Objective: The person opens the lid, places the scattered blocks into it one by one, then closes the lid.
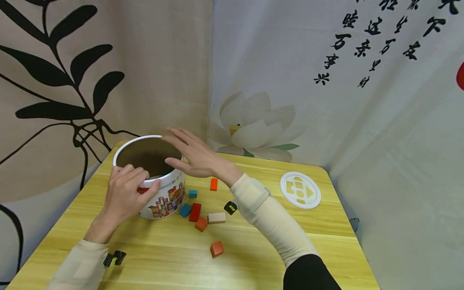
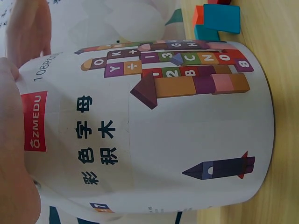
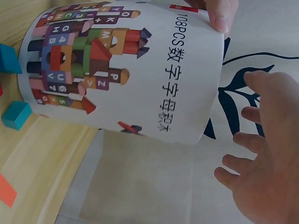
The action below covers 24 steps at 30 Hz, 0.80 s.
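A white printed block bucket point(image 1: 168, 197) stands without a lid at the table's left side, its dark interior showing from above. My left hand point(image 1: 127, 193) grips the near rim, thumb outside and fingers over the edge. In the left wrist view, part of that left hand point(image 2: 16, 158) covers the bucket's top edge. My right hand point(image 1: 197, 155) hovers at the bucket's right rim with nothing in it. The right wrist view shows the right hand point(image 3: 268, 158) with spread, loosely bent fingers, apart from the bucket wall point(image 3: 149, 93). The bucket's floor is hidden.
Right of the bucket lie several blocks, among them a red one point(image 1: 195, 212), a blue one point(image 1: 193, 193), a plain wooden one point(image 1: 216, 218) and an orange one point(image 1: 217, 249) nearer me. A white lid with shaped holes point(image 1: 284, 189) lies farther right. Curtains hang behind the table.
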Tool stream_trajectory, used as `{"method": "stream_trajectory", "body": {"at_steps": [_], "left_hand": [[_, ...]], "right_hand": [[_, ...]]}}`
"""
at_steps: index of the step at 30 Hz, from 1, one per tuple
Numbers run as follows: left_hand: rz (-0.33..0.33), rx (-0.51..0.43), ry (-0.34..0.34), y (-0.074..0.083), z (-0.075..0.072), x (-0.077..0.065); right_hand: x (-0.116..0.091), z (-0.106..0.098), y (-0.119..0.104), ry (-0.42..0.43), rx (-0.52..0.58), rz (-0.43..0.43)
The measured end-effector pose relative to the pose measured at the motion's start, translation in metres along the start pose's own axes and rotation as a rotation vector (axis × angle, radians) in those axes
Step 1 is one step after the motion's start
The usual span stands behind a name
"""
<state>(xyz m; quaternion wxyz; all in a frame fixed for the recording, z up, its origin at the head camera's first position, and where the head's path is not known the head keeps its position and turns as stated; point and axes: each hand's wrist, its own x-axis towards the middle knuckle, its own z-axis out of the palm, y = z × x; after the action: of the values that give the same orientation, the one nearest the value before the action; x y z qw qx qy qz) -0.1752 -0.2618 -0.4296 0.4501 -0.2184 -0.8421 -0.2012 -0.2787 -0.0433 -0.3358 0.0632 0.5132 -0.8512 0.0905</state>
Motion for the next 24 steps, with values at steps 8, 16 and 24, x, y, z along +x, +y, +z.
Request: {"method": "stream_trajectory", "body": {"at_steps": [8,16,24], "left_hand": [[-0.009,-0.001,0.021,0.0,0.001,0.0],[-0.028,0.005,0.002,0.0,0.001,-0.001],[-0.031,0.007,0.0,0.0,0.001,-0.002]], "right_hand": [[-0.032,0.003,0.017,0.064,0.098,0.03],[-0.069,0.021,0.043,0.095,0.112,0.067],[-0.096,0.065,0.069,-0.043,0.017,0.156]]}}
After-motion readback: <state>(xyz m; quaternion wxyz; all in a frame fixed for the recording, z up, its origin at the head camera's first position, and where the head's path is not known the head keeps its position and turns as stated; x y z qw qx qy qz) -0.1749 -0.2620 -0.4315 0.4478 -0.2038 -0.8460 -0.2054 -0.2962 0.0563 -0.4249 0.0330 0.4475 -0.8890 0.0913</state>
